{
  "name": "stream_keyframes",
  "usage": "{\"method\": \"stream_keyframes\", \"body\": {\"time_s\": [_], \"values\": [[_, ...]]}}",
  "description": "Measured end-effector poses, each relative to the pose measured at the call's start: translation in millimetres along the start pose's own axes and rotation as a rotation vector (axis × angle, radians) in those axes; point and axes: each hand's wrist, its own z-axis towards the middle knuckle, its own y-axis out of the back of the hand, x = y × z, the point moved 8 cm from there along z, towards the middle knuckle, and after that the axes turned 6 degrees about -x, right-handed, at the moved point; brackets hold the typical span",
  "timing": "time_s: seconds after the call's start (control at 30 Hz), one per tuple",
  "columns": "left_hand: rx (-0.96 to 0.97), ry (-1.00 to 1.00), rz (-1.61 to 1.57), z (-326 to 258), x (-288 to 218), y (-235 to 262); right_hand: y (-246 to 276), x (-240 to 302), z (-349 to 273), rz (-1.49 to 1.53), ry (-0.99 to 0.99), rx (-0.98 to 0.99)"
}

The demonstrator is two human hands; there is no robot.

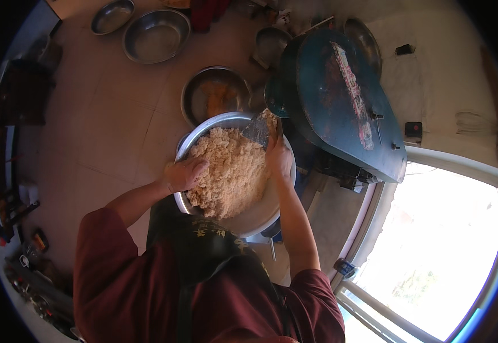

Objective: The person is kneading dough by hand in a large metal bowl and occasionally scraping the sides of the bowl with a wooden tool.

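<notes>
A large round metal basin [233, 117] in front of me holds a heap of crumbly, pale beige dough [229, 168]. My left hand [187, 174] reaches over the basin's left rim, its fingers curled into the edge of the dough. At the opposite side, my right hand [279, 155] is closed round a dough scraper [255, 131], whose wide flat blade lies against the far right part of the heap. Some dough clings near the scraper's handle. The fingertips of my left hand are partly hidden in the dough.
Just beyond the basin stands another metal bowl [195, 94] with orange-brown stuff inside. A big green-blue machine housing [332, 91] rises close on the right. More metal bowls [156, 36] sit on the tiled floor [109, 114] farther off. A bright window [432, 246] is at right.
</notes>
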Motion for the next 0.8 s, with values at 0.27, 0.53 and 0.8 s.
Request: {"method": "stream_keyframes", "body": {"time_s": [0.27,0.53,0.8], "values": [[0.013,0.023,0.034,-9,7,-6,-13,2,13,0.006,-0.069,0.054],[0.033,0.006,-0.041,2,-3,1,-17,-15,38,0.009,-0.057,-0.086],[0.007,-0.008,0.032,2,0,-1,-31,-14,32,-0.034,-0.128,0.018]]}}
